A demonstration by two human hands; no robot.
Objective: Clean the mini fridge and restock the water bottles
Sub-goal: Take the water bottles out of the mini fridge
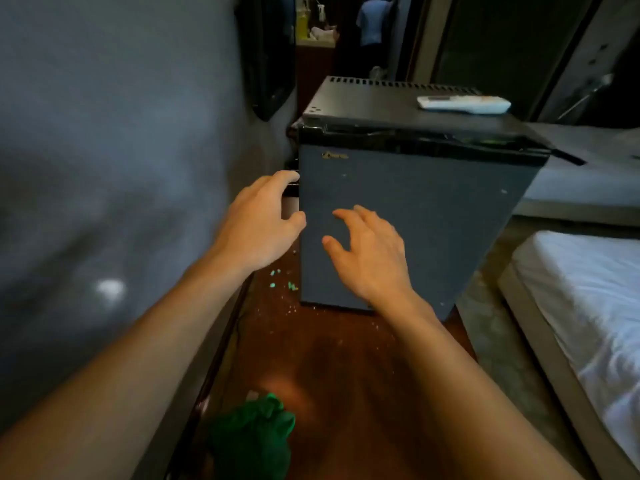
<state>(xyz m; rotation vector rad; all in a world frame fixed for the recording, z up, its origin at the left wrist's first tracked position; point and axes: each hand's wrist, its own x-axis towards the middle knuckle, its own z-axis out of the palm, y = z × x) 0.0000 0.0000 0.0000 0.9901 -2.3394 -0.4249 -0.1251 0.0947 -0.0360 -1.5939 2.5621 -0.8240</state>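
Observation:
A small grey-blue mini fridge (433, 209) stands on the reddish wooden floor with its door closed. My left hand (258, 223) is at the door's left edge, fingers curled around that edge and thumb on the front. In front of the door, slightly right of the left hand, my right hand (370, 254) hovers with its fingers spread and nothing in it. A crumpled green cloth (256, 434) lies on the floor near me. No water bottles are in view.
A white remote control (464, 103) lies on the fridge top. A grey wall (104, 150) runs along the left, a bed with white sheets (588, 306) stands to the right. Small green and white crumbs (284, 282) litter the floor. A person stands far back.

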